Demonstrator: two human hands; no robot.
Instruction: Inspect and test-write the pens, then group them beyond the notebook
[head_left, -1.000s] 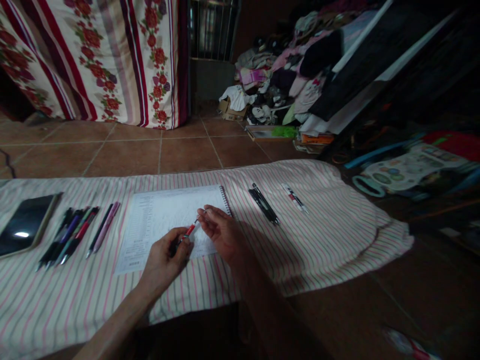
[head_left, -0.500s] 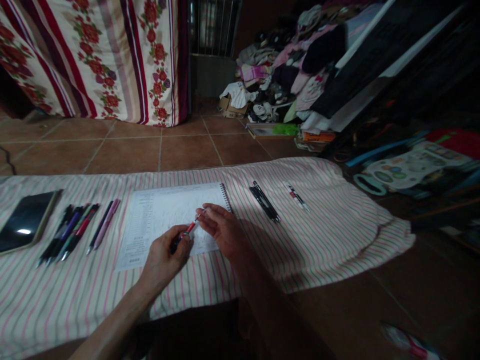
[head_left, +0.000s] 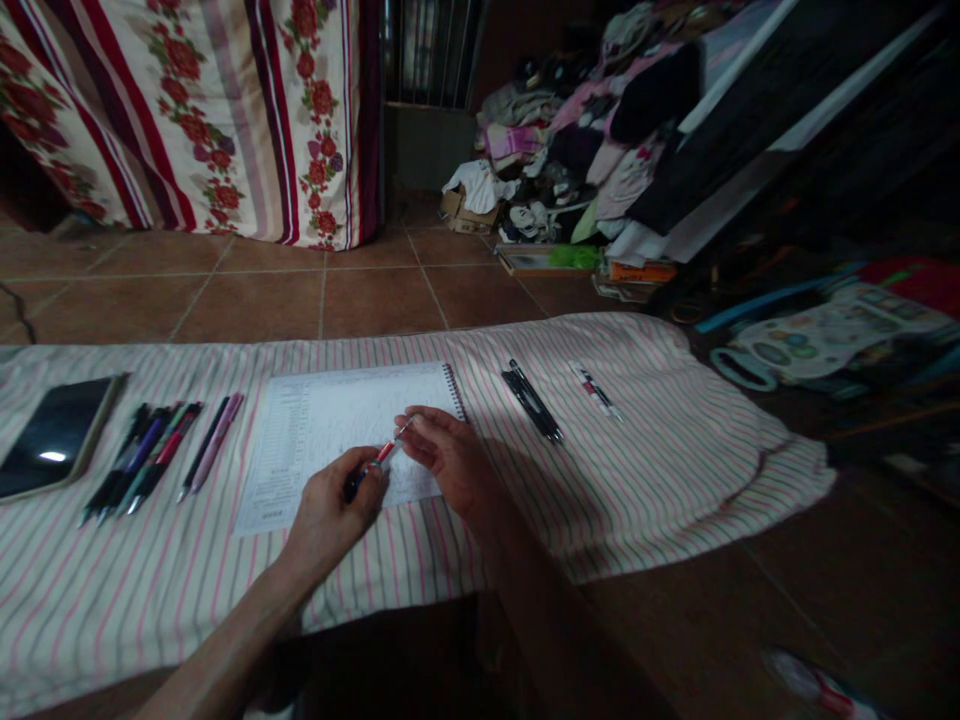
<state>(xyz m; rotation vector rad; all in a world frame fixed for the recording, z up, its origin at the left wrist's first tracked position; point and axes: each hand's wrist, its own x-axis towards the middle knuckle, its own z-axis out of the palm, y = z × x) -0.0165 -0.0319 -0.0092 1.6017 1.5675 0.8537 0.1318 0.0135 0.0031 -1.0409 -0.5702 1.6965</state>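
My left hand (head_left: 337, 505) is closed around a pen (head_left: 385, 451) with a red section and a dark end, held at a slant above a spiral notebook (head_left: 360, 395). My right hand (head_left: 454, 460) pinches the thin, pale tip end of that pen between thumb and fingertips. Whether this thin part is a refill, a spring or both is too small to tell. Beneath both hands lies the notebook's page, printed with rows of small text and its spiral on the right edge.
Left of the notebook lie two pens (head_left: 211, 443), a row of several pens (head_left: 142, 462) and a dark-screened tablet or phone (head_left: 56, 435). To the right are black pens (head_left: 531, 402) and a white pen with dark and red parts (head_left: 596, 390). A striped cloth (head_left: 660, 470) covers the table.
My hands stay nearly in place. A little more of the thin part shows between the red section and my right fingertips. The view has shifted slightly.
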